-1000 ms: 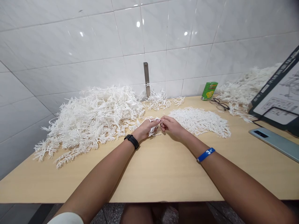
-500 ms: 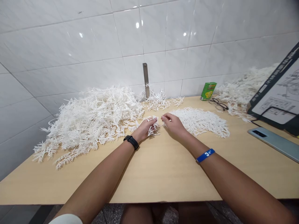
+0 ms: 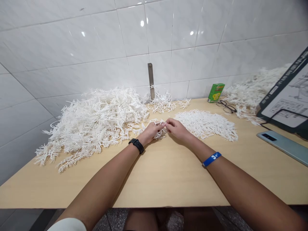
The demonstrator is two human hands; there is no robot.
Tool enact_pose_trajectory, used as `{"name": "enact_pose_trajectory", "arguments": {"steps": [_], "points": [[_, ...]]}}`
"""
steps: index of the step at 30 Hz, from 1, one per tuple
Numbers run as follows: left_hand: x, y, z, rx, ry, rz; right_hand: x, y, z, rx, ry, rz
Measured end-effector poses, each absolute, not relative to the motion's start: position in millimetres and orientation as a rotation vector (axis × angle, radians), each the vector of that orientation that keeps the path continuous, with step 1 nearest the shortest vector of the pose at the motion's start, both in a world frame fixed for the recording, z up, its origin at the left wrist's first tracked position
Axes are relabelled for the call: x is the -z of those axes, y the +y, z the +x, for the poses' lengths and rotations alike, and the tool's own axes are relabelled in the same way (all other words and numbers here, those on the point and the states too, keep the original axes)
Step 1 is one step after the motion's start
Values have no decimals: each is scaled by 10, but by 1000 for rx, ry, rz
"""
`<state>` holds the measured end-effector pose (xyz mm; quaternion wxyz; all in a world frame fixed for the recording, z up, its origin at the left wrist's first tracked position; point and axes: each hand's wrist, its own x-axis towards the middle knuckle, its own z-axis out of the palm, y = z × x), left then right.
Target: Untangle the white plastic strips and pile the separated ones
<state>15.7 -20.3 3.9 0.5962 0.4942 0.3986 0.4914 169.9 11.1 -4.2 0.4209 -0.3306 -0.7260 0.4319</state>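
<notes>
My left hand [image 3: 152, 131], with a black band at the wrist, is closed on a small bunch of white branched strands [image 3: 160, 134]. Its thumb meets the fingertips of my right hand [image 3: 176, 129], which are pinched together; whatever lies between them is too small to make out. A large tangled heap of white strands [image 3: 101, 115] lies left of my left hand. Flatter and neater, a spread of white pieces [image 3: 205, 124] lies just beyond and right of my right hand.
Upright against the tiled wall stands a metal strip [image 3: 150, 80], with a small loose pile [image 3: 162, 103] at its foot. To the right are a green box [image 3: 216, 93], eyeglasses [image 3: 226, 106], a phone [image 3: 284, 146], a printed dark-edged panel [image 3: 286, 99] and another white heap [image 3: 252, 89].
The gap between my hands has closed, and their fingertips now touch. My left hand has shifted slightly right. The view has moved a little.
</notes>
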Motion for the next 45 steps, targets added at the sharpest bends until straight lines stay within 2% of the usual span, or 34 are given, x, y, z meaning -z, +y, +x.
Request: {"name": "enact_pose_trajectory", "arguments": {"steps": [17, 20, 24, 26, 33, 45], "points": [[-99, -296, 140, -1023, 803, 994, -124, -32, 1744, -1388, -1679, -707], [-104, -276, 136, -1121, 802, 904, -136, 55, 1832, -1127, -1715, -866], [-113, -261, 145, -1126, 741, 859, -176, 185, 1976, -360, -1775, -1172], [-117, -267, 152, -1108, 720, 890, -195, 207, 2000, -242, -1783, -1178], [-94, -270, 179, -1142, 774, 1000, -75, 87, 1753, -928, -1896, -914], [-63, -220, 197, -1155, 979, 1236, -17, 109, 1691, -1149, -1677, -873]]}}
